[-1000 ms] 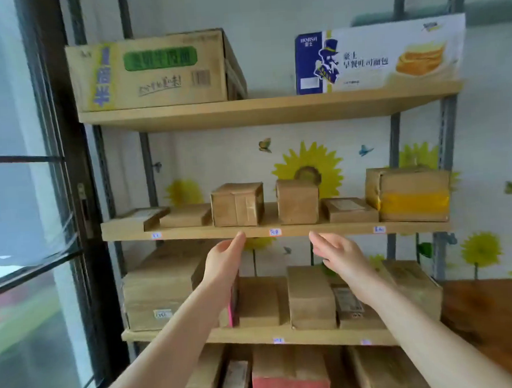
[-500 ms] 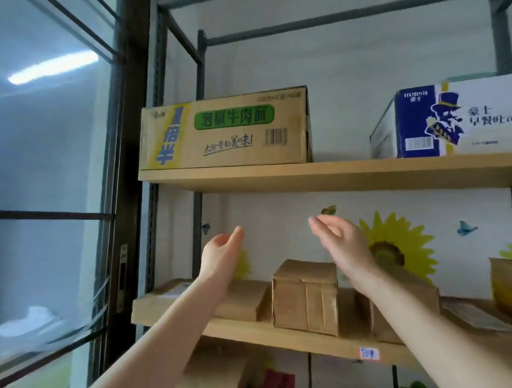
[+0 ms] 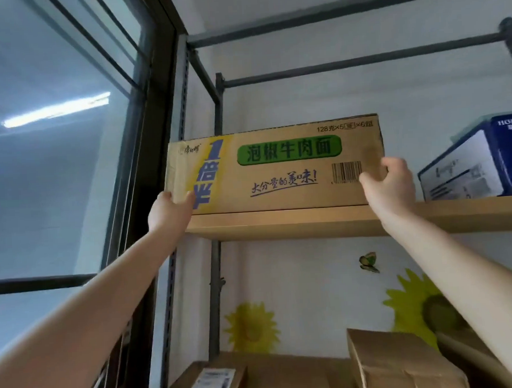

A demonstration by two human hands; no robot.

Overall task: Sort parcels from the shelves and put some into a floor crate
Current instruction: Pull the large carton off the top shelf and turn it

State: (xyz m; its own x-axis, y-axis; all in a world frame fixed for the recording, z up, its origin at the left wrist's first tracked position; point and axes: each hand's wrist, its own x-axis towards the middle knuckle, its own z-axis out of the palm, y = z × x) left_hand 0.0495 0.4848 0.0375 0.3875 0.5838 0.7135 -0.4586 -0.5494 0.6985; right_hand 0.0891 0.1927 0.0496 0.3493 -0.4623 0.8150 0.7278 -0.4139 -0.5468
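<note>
Task seems at an early or middle stage, as far as one can judge: the floor crate is not in view, so how many parcels are inside cannot be told, and several parcels lie on the shelves. The noodle carton (image 3: 277, 169), a long brown box w/ green label and blue-yellow print, sits at the left end of the top shelf (image 3: 309, 223), bottom flat on the board, i.e. not lifted yet. Both hands are on it, one per end. The left hand (image 3: 169, 210) grips the lower left corner: thumb on the front face, the other fingers go round the end and are hidden. The right hand (image 3: 388, 187) clamps the right end approx. at mid-height, fingers curled round the edge beside the barcode. So the carton lies between the two hands, high up, both arms stretched upward. What is left, in my judgement: pull it off the board, bring it down, decide if it goes to the crate. On the same board, apart from the carton to the right, stands a blue-white box (image 3: 469, 164). On the shelf below lie a taped brown parcel (image 3: 400, 361) and a flat parcel w/ white label (image 3: 211, 383), both untouched.
</note>
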